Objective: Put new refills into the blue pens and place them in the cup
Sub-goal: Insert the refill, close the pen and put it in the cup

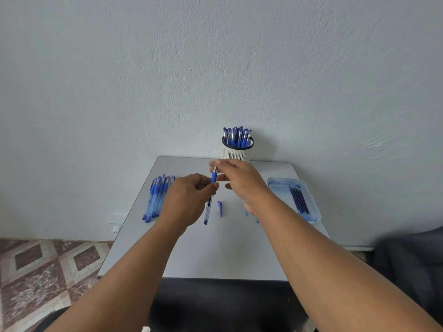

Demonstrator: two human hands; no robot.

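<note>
Held pen (213,179) upright above mid-bench (191,255), left hand (189,200) gripping barrel and right hand (236,177) pinching tip, seemingly to screw it down, with cap (219,208) just beneath, spares (157,197) left, refills (299,200) right, cup (237,152) behind.
</note>
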